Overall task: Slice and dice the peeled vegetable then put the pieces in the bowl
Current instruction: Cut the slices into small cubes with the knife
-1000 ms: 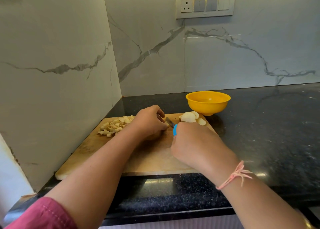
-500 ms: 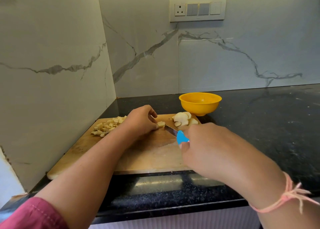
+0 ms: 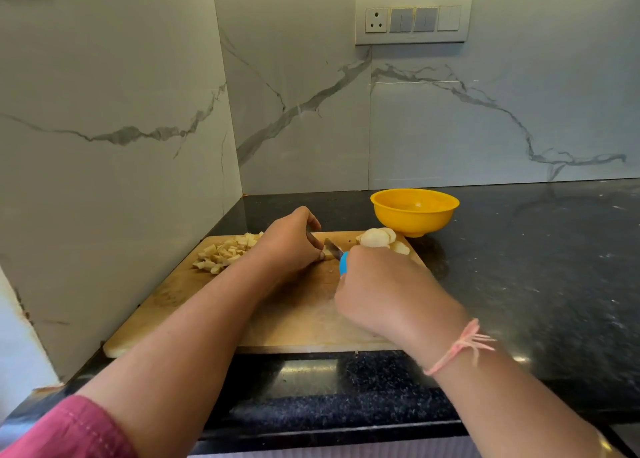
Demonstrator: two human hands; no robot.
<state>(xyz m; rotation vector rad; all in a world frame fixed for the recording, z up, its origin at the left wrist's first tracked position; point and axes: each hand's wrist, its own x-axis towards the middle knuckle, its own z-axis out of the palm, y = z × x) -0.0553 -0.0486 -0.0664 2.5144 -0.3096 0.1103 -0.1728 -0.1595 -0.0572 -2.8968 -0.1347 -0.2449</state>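
**Dicing Under Way, Bowl Yet to Be Filled**

Pins a small piece [image 3: 327, 253] at the middle of the board [image 3: 304, 322] with the left hand [image 3: 291, 241], fingers curled down and pinching it in place. Grips the knife [image 3: 334, 249] in the right hand [image 3: 384, 291], fist closed round the blue handle, with the blade aimed toward 11 o'clock and set against the piece just beside the left fingertips. Cannot tell how deep into the cut.

Judged done so far: the slicing, at least in large part, and a first batch of dice [image 3: 225, 252], heaped at 10 o'clock on the board and partly hidden behind the left wrist.

Judged left to do: finishing the piece in hand, then cutting down the stack of round slices [image 3: 379, 239] at 1 o'clock on the board, just past the right knuckles. After that, moving everything to the bowl [image 3: 414, 215], parked on the dark counter [image 3: 519, 284] at 1 o'clock just beyond the board's corner, near the slices but apart from them. Shows no pieces inside from this angle, with part of its floor hidden by the near rim.

Puts the task near its midpoint, as a guess: one heap diced, one stack waiting, nothing yet delivered.
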